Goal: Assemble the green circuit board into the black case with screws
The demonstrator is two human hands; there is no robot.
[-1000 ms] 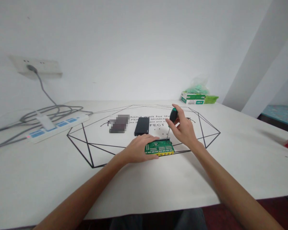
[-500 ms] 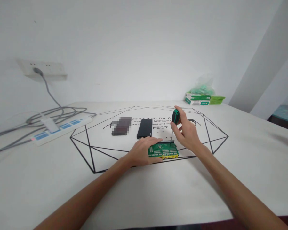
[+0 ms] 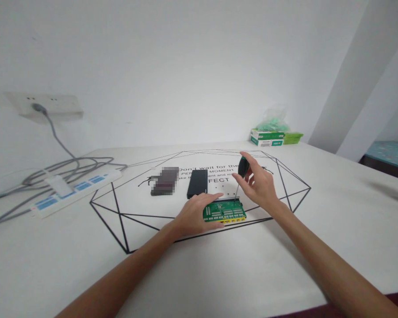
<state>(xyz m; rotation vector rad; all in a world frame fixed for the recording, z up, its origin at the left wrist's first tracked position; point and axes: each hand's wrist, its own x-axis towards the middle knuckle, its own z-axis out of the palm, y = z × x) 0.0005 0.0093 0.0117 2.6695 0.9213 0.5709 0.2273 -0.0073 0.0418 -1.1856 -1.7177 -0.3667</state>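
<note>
A green circuit board with a row of yellow ports along its near edge lies on the white table. My left hand grips its left end, thumb at the near edge and fingers over the far side. In my right hand is a screwdriver with a dark handle, closed between thumb and fingers. Its thin shaft slants down to the board's far right part, where the tip meets the board or a screw too small to make out. Several tiny dark screws lie just beyond the board.
Behind the board lies a black flat case, with a blurred-out dark object to its left. A power strip and coiled grey cables occupy the left side. Green-and-white boxes stand at the back right under a plastic bag.
The camera view has shifted and tilted slightly. The screwdriver handle has turned in my right hand, its shaft still down at the board. My left hand keeps its hold.
</note>
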